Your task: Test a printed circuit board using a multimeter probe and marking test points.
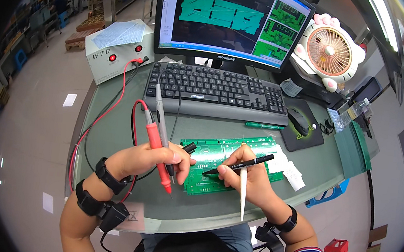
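A green printed circuit board (208,182) lies on the desk in front of me. My left hand (136,159) is closed around a red test probe (154,136) and a slimmer grey probe (159,106), both pointing down beside the board's left edge. A short black piece (189,147), perhaps a pen cap, juts out by its fingers. In my right hand (257,184) is a black marker pen (262,159), its tip at or just above the board. The same hand also grips a thin cream-white pointed stick (242,198).
Behind the board stand a black keyboard (213,110) and a monitor (210,42). A white tester box (117,50) at left feeds the probe leads. A green pen (264,125), mouse (298,121), paper scraps (294,176), green boards (353,148), bottle (354,114) and fan (328,50) are around.
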`<state>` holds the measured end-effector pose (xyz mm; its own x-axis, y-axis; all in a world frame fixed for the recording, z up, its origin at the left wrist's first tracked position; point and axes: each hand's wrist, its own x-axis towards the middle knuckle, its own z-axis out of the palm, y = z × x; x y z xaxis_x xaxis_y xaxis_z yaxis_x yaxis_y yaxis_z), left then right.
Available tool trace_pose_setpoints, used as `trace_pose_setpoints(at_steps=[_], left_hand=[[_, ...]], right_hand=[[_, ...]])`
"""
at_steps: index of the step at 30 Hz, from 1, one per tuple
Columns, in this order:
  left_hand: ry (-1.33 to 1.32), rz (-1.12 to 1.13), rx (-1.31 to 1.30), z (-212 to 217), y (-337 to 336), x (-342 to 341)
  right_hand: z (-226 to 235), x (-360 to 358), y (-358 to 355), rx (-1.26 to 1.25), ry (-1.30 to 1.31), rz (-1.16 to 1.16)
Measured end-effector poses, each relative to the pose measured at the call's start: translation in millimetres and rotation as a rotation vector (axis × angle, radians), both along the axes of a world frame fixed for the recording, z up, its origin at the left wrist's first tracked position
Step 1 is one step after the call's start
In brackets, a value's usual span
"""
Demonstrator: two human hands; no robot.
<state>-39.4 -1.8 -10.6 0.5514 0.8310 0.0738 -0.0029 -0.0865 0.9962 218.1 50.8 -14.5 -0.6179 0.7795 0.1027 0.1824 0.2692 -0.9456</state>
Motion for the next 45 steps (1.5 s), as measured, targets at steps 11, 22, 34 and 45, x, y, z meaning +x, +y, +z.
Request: trace_pose_setpoints(at_steps=[11,22,34,45], left_hand=[[-0.024,0.033,-0.013,-2.8,-1.2,1.6],[-0.044,-0.025,-0.016,-0.9,0.9,-2.2],[-0.455,0.184,-0.100,-2.7,-2.0,3.5],[0.174,0.481,0.495,14.5,-9.6,-0.5]], right_hand=[[0.5,6.9,1.3,-0.041,0.050,-0.004],[0.1,15.0,10.2,0.218,-0.004,-0.011],[16.3,44.4,33.7,0.476,-0.168,0.225],[42.8,49.0,19.8,1.068,-0.721,0.447]])
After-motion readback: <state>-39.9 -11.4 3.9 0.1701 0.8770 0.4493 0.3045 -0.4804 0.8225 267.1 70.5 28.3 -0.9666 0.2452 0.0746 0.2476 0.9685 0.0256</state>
